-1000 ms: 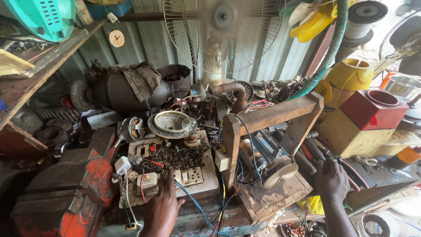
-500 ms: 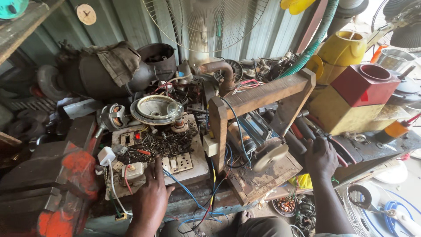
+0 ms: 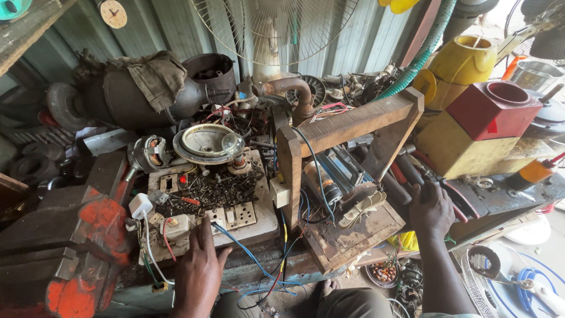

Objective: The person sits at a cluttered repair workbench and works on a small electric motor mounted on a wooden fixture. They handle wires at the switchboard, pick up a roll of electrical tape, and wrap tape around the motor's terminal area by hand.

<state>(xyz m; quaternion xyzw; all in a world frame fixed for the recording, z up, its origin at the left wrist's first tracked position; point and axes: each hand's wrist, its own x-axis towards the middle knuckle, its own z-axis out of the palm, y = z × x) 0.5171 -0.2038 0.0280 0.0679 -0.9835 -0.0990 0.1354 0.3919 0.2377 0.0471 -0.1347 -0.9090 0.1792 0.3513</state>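
Your left hand lies flat, fingers together, at the near edge of a dirty white socket board, fingertips just beside a small white plug box with red and white wires. It grips nothing that you can see. A blue wire runs out from the board right beside that hand and droops over the bench edge.

Your right hand reaches out to the right, fingers curled down over a bunch of red-handled tools lying on the dark bench; whether it actually pinches one, you cannot tell from here.

Between your hands stands a rough wooden frame on a stained board, with a small motor and a beige clip-like part under it. On the socket board sits a heap of dark screws, and behind that a round metal dish. A rusty orange vise sits at the far left, near your left hand. A red block rests on a yellow box at the right.
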